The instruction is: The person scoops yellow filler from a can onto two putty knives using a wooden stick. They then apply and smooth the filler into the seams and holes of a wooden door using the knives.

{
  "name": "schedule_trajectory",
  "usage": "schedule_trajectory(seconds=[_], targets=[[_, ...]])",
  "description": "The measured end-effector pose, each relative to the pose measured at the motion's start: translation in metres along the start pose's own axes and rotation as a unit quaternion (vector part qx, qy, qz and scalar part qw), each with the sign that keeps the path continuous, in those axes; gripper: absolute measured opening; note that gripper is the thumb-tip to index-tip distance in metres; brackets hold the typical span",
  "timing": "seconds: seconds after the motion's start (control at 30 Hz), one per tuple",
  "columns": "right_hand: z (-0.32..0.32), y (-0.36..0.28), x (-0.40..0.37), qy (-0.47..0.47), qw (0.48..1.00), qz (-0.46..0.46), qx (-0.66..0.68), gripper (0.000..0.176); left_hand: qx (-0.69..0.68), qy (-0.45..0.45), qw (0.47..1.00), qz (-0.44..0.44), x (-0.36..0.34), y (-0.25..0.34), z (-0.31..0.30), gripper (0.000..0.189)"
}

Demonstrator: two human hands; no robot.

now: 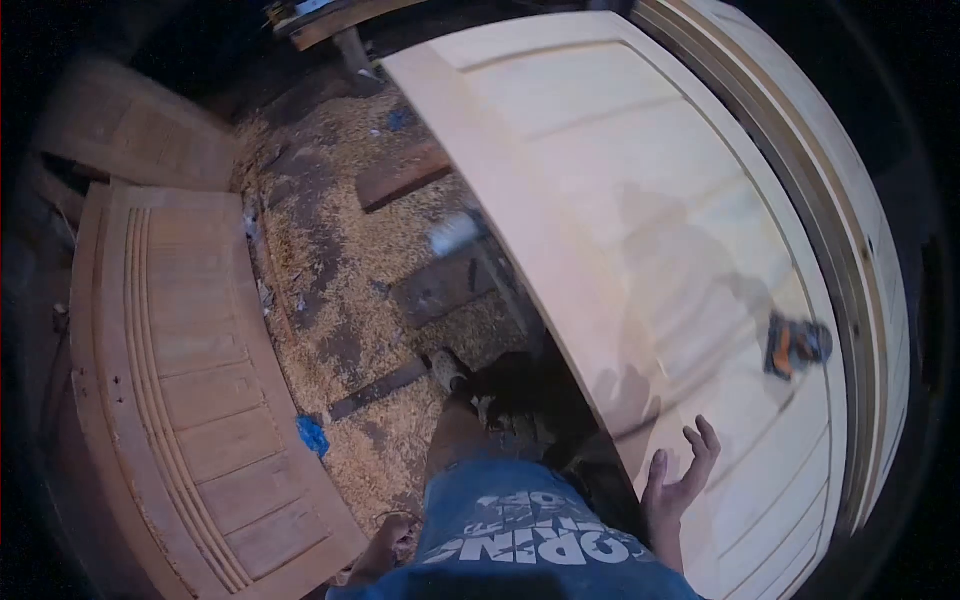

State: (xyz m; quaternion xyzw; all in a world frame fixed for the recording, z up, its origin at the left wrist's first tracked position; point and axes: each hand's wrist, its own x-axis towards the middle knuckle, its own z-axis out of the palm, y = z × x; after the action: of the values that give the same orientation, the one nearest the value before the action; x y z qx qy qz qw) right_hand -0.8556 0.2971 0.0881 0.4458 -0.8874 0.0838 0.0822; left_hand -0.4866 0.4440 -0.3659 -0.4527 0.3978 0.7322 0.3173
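My right hand [683, 487] is raised at the near edge of a pale wooden door panel [600, 130], its fingers spread and curved with nothing in them. Farther across the panel stands a small black-and-orange power sander [795, 345], apart from the hand and slightly blurred. A dark cord-like line runs over the pale wood near the hand. My left hand [398, 537] hangs low beside my blue shirt, partly hidden and dim; I cannot tell whether its fingers hold anything.
Reddish-brown panelled doors [225, 400] lie at the left. Wood shavings [340, 240] cover the floor, with several boards [400, 175] and a blue plastic scrap [312, 435] among them. More pale panels [800, 80] stand along the right. A wooden bench [345, 20] is at the back.
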Motion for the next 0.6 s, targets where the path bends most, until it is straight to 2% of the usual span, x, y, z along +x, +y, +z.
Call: schedule_trajectory(seconds=[0.03,0.07,0.13,0.17,0.2,0.23,0.27,0.3,0.33,0.4,0.5,0.53,0.57,0.6], targets=[[0.08,-0.044,0.027,-0.011,0.999,-0.012,0.03,0.041,0.12,0.036,0.984,0.128,0.037,-0.011,-0.087,0.025],[0.127,-0.082,0.05,-0.013,0.997,-0.018,0.072,0.041,0.253,0.08,0.933,0.244,0.042,-0.019,-0.169,0.025],[0.189,-0.152,0.097,-0.034,0.992,-0.035,0.116,0.04,0.318,0.212,0.878,0.289,0.046,-0.029,-0.338,0.033],[0.214,-0.214,0.119,-0.019,0.986,-0.056,0.157,0.04,0.346,0.281,0.843,0.301,0.038,-0.026,-0.423,0.037],[0.245,-0.268,0.136,-0.015,0.979,-0.07,0.191,0.04,0.25,0.323,0.88,0.242,-0.025,0.016,-0.516,0.027],[0.277,-0.314,0.152,-0.017,0.965,-0.037,0.258,0.04,0.141,0.369,0.899,0.191,-0.11,0.083,-0.613,0.019],[0.303,-0.346,0.167,-0.022,0.949,-0.006,0.313,0.04,-0.005,0.41,0.884,0.226,-0.146,0.099,-0.666,0.022],[0.317,-0.363,0.181,-0.03,0.932,0.015,0.361,0.041,-0.144,0.443,0.841,0.275,-0.18,0.112,-0.719,0.026],[0.319,-0.373,0.19,-0.033,0.952,-0.009,0.303,0.041,-0.301,0.458,0.777,0.31,-0.238,0.153,-0.736,0.027],[0.32,-0.39,0.207,-0.029,0.977,-0.068,0.2,0.042,-0.333,0.573,0.672,0.33,-0.305,0.176,-0.773,0.026],[0.327,-0.387,0.206,-0.025,0.978,-0.087,0.188,0.043,-0.226,0.646,0.694,0.224,-0.301,0.103,-0.821,0.027],[0.328,-0.396,0.211,-0.018,0.979,-0.076,0.186,0.043,-0.037,0.682,0.688,0.248,-0.264,0.053,-0.841,0.026],[0.324,-0.407,0.213,-0.012,0.982,-0.06,0.181,0.043,0.035,0.661,0.725,0.191,-0.238,0.001,-0.852,0.025],[0.319,-0.415,0.209,-0.007,0.984,-0.04,0.172,0.043,0.047,0.612,0.775,0.146,-0.233,-0.011,-0.846,0.024]])
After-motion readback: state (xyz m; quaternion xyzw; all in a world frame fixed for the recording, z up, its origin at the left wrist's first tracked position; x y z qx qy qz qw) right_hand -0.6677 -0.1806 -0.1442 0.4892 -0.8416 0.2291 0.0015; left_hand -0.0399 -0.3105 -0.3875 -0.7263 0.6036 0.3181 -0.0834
